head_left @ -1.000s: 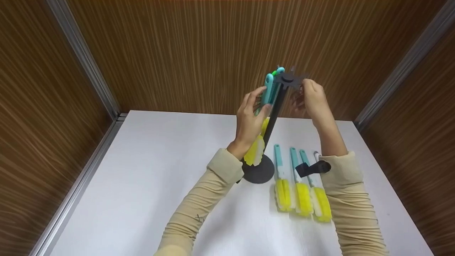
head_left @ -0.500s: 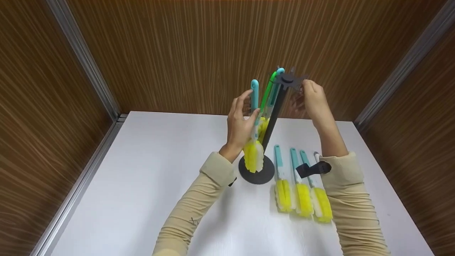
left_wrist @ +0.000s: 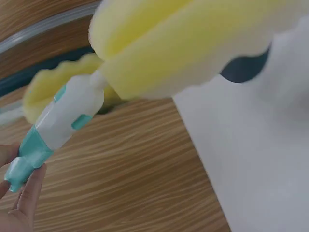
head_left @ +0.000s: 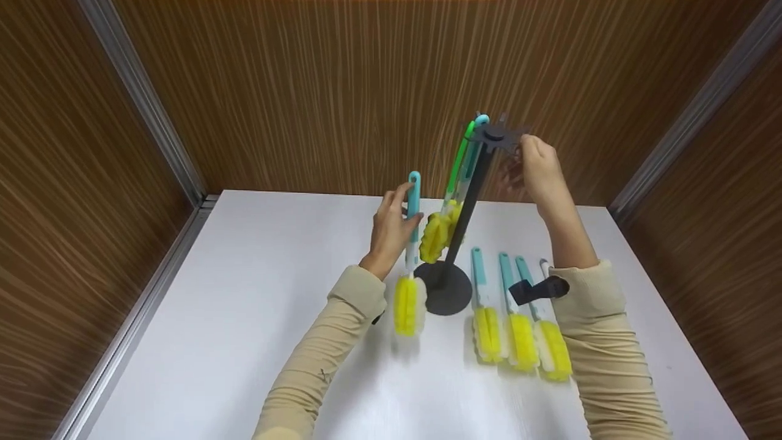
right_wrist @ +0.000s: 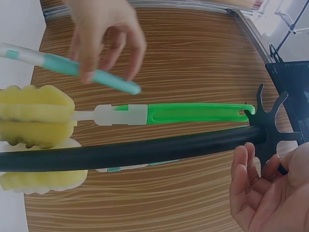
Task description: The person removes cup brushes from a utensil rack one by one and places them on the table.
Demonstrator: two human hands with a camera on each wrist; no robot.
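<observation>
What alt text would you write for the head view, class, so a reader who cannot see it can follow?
A person's left hand holds a teal-handled yellow sponge brush beside a black stand, whose top the right hand touches. Two brushes hang from the stand; three more brushes lie on the white table.

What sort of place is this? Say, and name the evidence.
Probably a staged recording booth, not a kitchen: a white table boxed in by wood-grain walls, bearing only a black stand and sponge brushes.
</observation>
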